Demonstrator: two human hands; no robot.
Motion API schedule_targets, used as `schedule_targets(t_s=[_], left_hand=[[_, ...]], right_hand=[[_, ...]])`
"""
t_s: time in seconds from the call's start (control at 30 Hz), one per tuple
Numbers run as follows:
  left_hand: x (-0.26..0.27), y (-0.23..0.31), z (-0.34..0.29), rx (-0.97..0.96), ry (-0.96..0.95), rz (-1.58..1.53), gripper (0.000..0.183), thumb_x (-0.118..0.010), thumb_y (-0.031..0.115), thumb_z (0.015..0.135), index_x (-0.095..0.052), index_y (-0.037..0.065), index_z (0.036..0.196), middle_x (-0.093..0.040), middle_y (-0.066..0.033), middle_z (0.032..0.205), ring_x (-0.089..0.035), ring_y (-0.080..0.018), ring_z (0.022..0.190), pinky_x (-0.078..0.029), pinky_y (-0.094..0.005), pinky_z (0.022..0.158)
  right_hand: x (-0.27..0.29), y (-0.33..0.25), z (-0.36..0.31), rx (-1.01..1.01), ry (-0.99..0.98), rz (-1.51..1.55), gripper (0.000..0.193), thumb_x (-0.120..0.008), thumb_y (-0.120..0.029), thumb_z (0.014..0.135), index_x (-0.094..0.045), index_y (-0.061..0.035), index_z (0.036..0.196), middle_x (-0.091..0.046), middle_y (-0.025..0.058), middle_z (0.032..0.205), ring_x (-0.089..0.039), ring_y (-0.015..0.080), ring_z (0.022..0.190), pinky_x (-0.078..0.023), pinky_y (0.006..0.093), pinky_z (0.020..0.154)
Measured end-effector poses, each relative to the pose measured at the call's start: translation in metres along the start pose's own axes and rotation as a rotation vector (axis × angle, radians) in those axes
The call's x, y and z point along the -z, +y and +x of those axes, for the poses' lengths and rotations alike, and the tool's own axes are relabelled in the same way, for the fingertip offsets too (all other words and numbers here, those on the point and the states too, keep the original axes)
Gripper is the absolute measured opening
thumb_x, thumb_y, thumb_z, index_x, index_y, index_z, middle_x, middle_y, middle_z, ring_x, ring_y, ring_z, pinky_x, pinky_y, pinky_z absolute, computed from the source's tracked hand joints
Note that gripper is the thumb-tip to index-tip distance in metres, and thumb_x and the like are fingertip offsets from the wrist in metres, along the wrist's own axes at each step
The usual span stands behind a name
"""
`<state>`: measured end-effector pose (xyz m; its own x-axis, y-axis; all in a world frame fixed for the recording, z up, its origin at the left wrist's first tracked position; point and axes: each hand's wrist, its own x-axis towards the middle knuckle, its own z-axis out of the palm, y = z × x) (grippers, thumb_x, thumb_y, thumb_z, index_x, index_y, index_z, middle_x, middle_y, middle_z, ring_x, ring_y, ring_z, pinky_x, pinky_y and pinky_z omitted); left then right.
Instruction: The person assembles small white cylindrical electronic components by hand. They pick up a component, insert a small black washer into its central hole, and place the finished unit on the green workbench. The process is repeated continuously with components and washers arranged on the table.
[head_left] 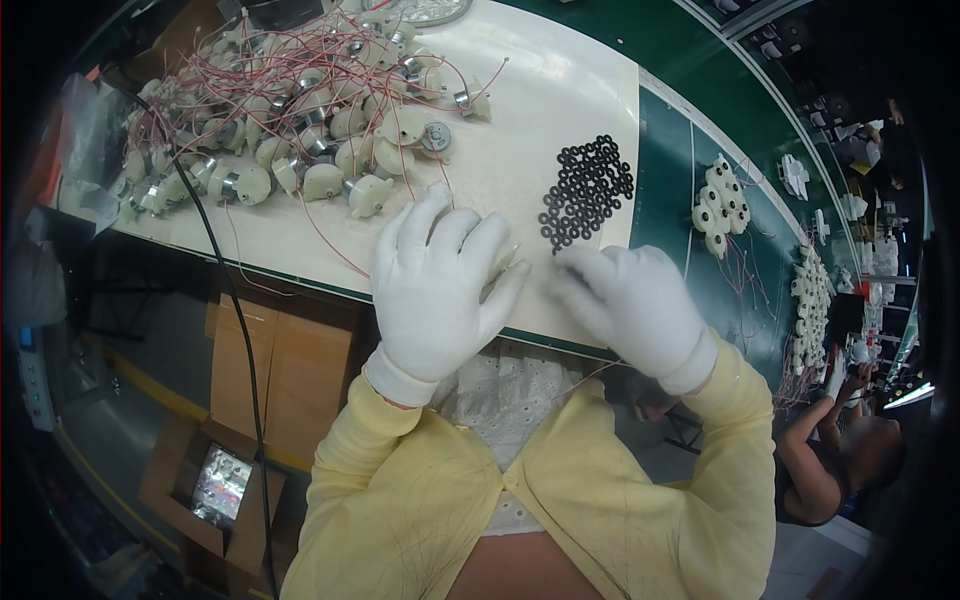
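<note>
My left hand, in a white glove, rests over the near edge of the white work surface with its fingers curled. A sliver of something pale shows between its thumb and forefinger; the glove covers the rest. Beside it, my right hand, also gloved, is just below a patch of small black rings. Motion smears its fingertips, so whether they pinch anything is unclear. Beyond my left hand lies a heap of small cream-coloured motors with metal cans and tangled red and pink wires.
On the green surface to the right sit a cluster of cream motor units with black rings and a longer row of similar parts. A black cable hangs at the left. Cardboard boxes stand below. Another person is at far right.
</note>
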<state>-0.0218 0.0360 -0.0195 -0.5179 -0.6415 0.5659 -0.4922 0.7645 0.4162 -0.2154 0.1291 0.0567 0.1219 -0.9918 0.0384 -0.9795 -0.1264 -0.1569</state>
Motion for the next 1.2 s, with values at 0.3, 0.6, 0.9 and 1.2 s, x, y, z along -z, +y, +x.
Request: schedule_targets(t_s=[0.3,0.6,0.9,1.2], left_hand=[[0.001,-0.001,0.0,-0.009,-0.005,-0.013,0.04,-0.086,0.028,0.077,-0.073,0.014,0.113,-0.067,-0.0052,0.109,-0.059,-0.036,0.123,-0.045,-0.0493,0.1],[0.0,-0.002,-0.001,-0.011,0.006,-0.018,0.039,-0.086,0.028,0.077,-0.073,0.014,0.112,-0.067,-0.005,0.108,-0.059,-0.0364,0.123,-0.045,-0.0495,0.099],[-0.002,-0.002,-0.001,-0.013,0.026,-0.029,0.039,-0.085,0.028,0.078,-0.073,0.013,0.112,-0.067,-0.0058,0.107,-0.06,-0.0369,0.121,-0.046,-0.0493,0.099],[-0.002,-0.002,-0.001,-0.02,0.029,-0.025,0.039,-0.085,0.027,0.077,-0.073,0.013,0.112,-0.067,-0.0062,0.107,-0.06,-0.0368,0.121,-0.047,-0.0495,0.098]], right_hand=[[-0.007,0.036,-0.04,-0.531,0.057,1.088,0.027,-0.065,-0.011,0.105,-0.066,0.0053,0.127,-0.078,0.0076,0.097,-0.072,0.0125,0.085,-0.056,0.0269,0.075],[-0.012,0.049,-0.051,-0.534,-0.059,0.931,0.027,-0.063,-0.004,0.103,-0.062,0.0044,0.129,-0.07,0.0052,0.112,-0.064,0.009,0.095,-0.052,0.0235,0.081],[-0.007,0.046,-0.036,-0.149,0.058,0.564,0.02,-0.068,-0.002,0.094,-0.069,0.0011,0.114,-0.074,0.0103,0.104,-0.07,0.0206,0.09,-0.052,0.0321,0.083],[-0.002,0.035,-0.034,-0.195,0.064,0.422,0.023,-0.073,-0.011,0.091,-0.074,-0.0048,0.114,-0.078,0.0083,0.096,-0.07,0.0273,0.084,-0.052,0.037,0.083]])
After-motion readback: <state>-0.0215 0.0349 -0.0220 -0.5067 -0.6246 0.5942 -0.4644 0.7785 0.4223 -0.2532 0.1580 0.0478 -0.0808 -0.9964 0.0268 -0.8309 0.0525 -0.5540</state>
